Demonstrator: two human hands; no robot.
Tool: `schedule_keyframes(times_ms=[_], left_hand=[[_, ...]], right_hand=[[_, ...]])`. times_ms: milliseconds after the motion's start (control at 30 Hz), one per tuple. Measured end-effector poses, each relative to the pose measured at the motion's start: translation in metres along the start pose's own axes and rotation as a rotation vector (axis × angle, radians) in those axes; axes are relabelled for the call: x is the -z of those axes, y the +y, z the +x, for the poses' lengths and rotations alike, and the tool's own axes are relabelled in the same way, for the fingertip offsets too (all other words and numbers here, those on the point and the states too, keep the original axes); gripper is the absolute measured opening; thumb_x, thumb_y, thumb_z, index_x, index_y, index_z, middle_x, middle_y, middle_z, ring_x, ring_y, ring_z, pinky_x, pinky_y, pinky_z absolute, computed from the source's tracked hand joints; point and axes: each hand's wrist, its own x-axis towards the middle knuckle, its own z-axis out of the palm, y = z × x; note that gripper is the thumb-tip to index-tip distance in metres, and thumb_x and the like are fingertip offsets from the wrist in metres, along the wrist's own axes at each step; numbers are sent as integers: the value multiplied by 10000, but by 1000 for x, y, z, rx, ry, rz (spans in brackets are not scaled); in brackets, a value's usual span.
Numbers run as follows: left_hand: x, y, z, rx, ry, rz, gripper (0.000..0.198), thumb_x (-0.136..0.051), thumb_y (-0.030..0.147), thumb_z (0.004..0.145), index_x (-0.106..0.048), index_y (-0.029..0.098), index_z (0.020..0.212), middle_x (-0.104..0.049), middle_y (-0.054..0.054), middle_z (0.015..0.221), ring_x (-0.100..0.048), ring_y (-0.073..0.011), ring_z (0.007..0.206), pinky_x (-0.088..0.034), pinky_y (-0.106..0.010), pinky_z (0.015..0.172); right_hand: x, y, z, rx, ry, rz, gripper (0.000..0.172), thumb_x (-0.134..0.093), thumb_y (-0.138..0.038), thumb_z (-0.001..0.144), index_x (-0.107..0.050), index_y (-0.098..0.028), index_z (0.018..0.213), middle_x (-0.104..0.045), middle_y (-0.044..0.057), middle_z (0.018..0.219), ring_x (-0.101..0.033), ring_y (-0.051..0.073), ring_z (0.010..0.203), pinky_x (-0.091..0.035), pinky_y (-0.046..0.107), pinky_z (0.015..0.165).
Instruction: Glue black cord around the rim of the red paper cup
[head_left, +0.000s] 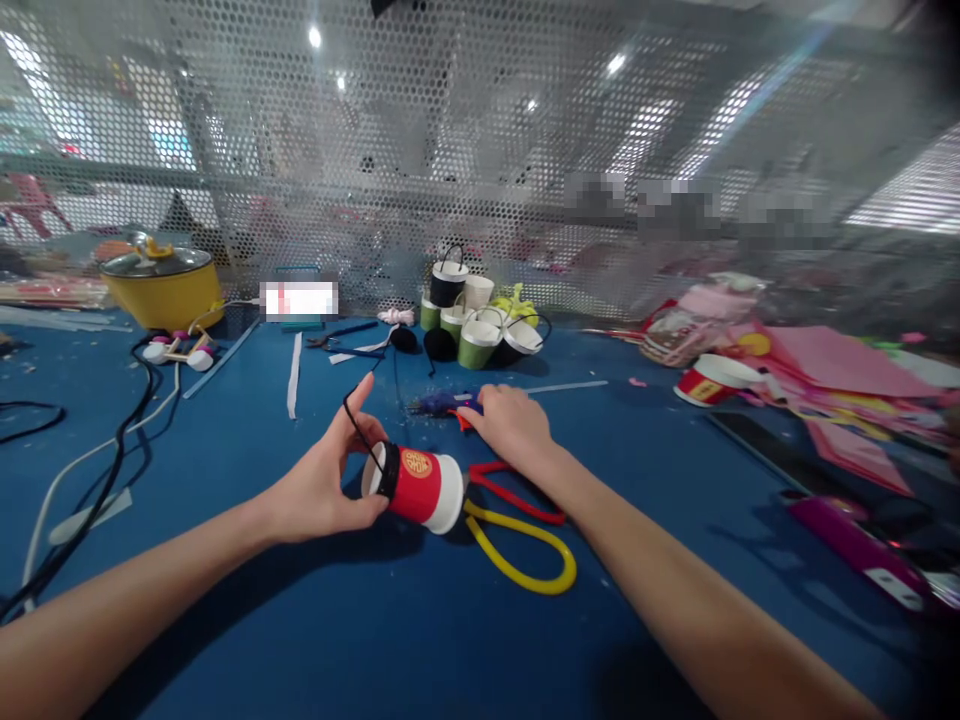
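Note:
My left hand (330, 480) grips a small red paper cup (414, 482) with a white rim, lying on its side in the air above the table. A black cord (360, 425) runs from a black band at the cup's narrow end over my raised index finger. My right hand (514, 425) is closed around a dark blue glue gun (439, 403) with a red trigger; its nozzle lies over scattered bits of glue. A pale glue stick (570, 386) extends behind it. Beside the cup, scissors (559, 585) show one yellow and one red loop; their blades are hidden.
Several small green, black and white cups (478, 340) stand at the back. On the left are a yellow pot (161, 290) and cables (112, 440). Pink sheets (840, 365), a red cup (712, 380), a phone (765, 450) and a purple device (855, 545) lie right.

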Motion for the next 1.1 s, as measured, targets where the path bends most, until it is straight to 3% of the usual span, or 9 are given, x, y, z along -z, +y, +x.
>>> schedule_keyframes(times_ms=[100, 200, 267, 433, 633, 1100], left_hand=[[0, 0, -1, 4, 1, 2, 1038, -623, 67, 649, 7, 331, 1431, -453, -25, 1030, -494, -183, 971, -339, -415, 968], [-2, 3, -1, 15, -19, -24, 1031, -627, 72, 659, 8, 320, 1432, -469, -45, 1086, -504, -203, 1031, -350, -424, 985], [-2, 5, -2, 31, -47, -51, 1020, -622, 78, 676, 21, 318, 1431, -465, -69, 1157, -502, -220, 1086, -362, -432, 991], [-3, 3, -2, 3, -56, -109, 1021, -641, 78, 664, -12, 309, 1434, -473, -72, 1143, -487, -231, 1109, -332, -450, 1020], [-3, 1, -1, -4, -46, -168, 1038, -661, 75, 626, -53, 307, 1436, -470, -41, 1022, -483, -208, 1011, -331, -440, 972], [-6, 11, -5, -61, -99, -130, 1013, -642, 63, 647, -58, 325, 1433, -448, -41, 1046, -457, -203, 1026, -324, -418, 980]], right_hand=[[17, -33, -17, 202, -12, 72, 169, -565, -301, 834, -654, -164, 795, -636, 84, 903, -571, 205, 904, -415, 302, 779], [29, -68, -35, 567, -210, 382, 178, -582, -320, 820, -683, -174, 827, -624, 37, 819, -571, 152, 786, -425, 269, 709], [31, -82, -43, 663, -338, 422, 100, -621, -245, 769, -664, -163, 732, -602, 15, 755, -547, 127, 704, -411, 246, 634], [36, -81, -45, 511, -440, 622, 131, -570, -221, 783, -589, -150, 674, -557, -24, 657, -487, 91, 600, -386, 229, 570], [34, -57, -45, 310, -377, 740, 225, -609, -318, 744, -508, -164, 615, -474, -50, 591, -412, 83, 561, -341, 231, 531], [13, -46, -44, 333, -377, 693, 288, -547, -381, 787, -409, -193, 617, -389, -73, 570, -337, 80, 536, -285, 228, 492]])
